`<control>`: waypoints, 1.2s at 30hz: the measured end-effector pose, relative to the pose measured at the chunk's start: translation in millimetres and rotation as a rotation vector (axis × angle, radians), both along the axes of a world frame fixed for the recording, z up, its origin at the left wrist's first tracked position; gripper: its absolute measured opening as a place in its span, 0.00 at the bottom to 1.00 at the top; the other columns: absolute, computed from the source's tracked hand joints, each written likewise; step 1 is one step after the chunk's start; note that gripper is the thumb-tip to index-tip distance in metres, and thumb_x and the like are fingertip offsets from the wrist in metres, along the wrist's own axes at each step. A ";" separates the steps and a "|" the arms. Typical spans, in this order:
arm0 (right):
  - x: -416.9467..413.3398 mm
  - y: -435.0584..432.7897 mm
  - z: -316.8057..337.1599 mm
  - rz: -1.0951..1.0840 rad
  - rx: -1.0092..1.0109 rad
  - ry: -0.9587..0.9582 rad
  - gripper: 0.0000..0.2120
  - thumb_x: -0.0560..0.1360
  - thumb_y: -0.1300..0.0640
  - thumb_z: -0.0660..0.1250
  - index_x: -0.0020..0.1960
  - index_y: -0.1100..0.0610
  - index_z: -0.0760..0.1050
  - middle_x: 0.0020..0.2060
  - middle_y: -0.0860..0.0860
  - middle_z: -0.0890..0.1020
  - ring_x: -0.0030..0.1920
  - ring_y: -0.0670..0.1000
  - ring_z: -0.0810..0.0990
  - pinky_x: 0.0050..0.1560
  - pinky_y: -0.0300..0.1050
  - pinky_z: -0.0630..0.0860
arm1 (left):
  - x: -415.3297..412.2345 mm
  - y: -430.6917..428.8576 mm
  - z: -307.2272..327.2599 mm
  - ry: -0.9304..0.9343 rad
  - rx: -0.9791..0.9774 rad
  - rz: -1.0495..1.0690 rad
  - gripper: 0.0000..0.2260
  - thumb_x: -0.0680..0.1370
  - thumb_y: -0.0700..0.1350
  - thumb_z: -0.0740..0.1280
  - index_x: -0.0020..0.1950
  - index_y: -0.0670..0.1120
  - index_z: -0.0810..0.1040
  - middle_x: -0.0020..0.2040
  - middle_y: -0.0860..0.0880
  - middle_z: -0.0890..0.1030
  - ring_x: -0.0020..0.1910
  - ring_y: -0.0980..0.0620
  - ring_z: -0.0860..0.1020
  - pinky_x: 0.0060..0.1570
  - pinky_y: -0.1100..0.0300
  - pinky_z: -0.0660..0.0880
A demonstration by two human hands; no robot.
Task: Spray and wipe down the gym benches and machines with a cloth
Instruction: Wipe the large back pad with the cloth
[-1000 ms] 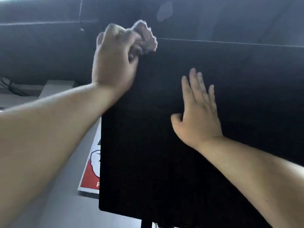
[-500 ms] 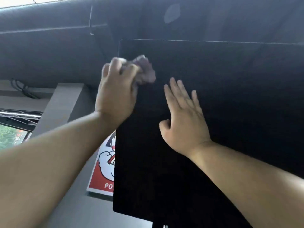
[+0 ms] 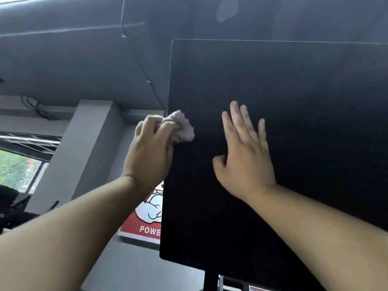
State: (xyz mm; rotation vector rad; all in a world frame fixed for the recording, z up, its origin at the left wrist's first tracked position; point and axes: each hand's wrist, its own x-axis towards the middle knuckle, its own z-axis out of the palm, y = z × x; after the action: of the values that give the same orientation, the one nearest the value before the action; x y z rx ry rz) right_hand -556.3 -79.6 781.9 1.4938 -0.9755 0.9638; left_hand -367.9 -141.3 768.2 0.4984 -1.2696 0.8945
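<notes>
A large flat black panel [image 3: 294, 114] of a gym machine fills the right of the head view, raised on a dark post. My left hand [image 3: 150, 152] grips a crumpled pale pink cloth [image 3: 182, 128] and holds it against the panel's left edge, about halfway up. My right hand [image 3: 244, 154] lies flat on the panel with fingers straight and spread, just right of the cloth.
A dark ceiling duct [image 3: 84, 59] with a thin cable runs overhead. A grey pillar [image 3: 79, 156] stands at the left beside a window [image 3: 19, 169]. A red and white poster [image 3: 147, 223] hangs behind the panel's left edge. The panel's post [image 3: 211, 280] drops at the bottom.
My left hand has drawn the cloth down from the panel's top left corner to mid-height along the left edge. My right hand stays flat on the panel.
</notes>
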 end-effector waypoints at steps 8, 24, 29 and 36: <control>-2.1 -3.3 0.5 0.080 -0.033 0.121 0.42 0.72 0.58 0.65 0.80 0.47 0.46 0.79 0.48 0.43 0.78 0.47 0.37 0.77 0.50 0.35 | -30.8 5.7 23.3 0.071 -0.066 -0.074 0.20 0.71 0.36 0.62 0.62 0.44 0.80 0.64 0.42 0.76 0.61 0.39 0.72 0.65 0.60 0.63; 47.9 -15.0 36.3 0.334 -0.293 0.197 0.09 0.69 0.61 0.65 0.46 0.57 0.81 0.53 0.56 0.80 0.51 0.61 0.77 0.49 0.59 0.77 | 11.9 1.1 -40.5 0.379 0.581 -1.277 0.13 0.68 0.48 0.61 0.49 0.51 0.81 0.46 0.51 0.82 0.51 0.46 0.79 0.53 0.53 0.75; 57.6 -43.2 23.3 0.162 -0.295 0.309 0.17 0.67 0.51 0.70 0.53 0.57 0.80 0.66 0.53 0.75 0.62 0.57 0.69 0.57 0.53 0.69 | -10.2 -10.2 -29.8 0.285 0.691 -1.325 0.19 0.83 0.51 0.53 0.47 0.49 0.83 0.43 0.50 0.86 0.44 0.55 0.82 0.50 0.60 0.75; 52.6 -30.8 42.5 0.133 -0.345 0.571 0.15 0.73 0.62 0.60 0.56 0.54 0.80 0.53 0.52 0.82 0.48 0.58 0.79 0.45 0.53 0.75 | -11.4 -24.0 -29.4 0.294 0.672 -1.499 0.21 0.85 0.51 0.49 0.50 0.45 0.80 0.41 0.48 0.85 0.40 0.54 0.82 0.45 0.60 0.73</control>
State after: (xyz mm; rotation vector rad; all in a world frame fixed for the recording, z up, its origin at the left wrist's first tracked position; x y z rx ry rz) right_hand -503.7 -110.4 824.4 1.4299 -0.2854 0.6897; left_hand -379.3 -165.3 738.8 0.0633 -1.2276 -0.8492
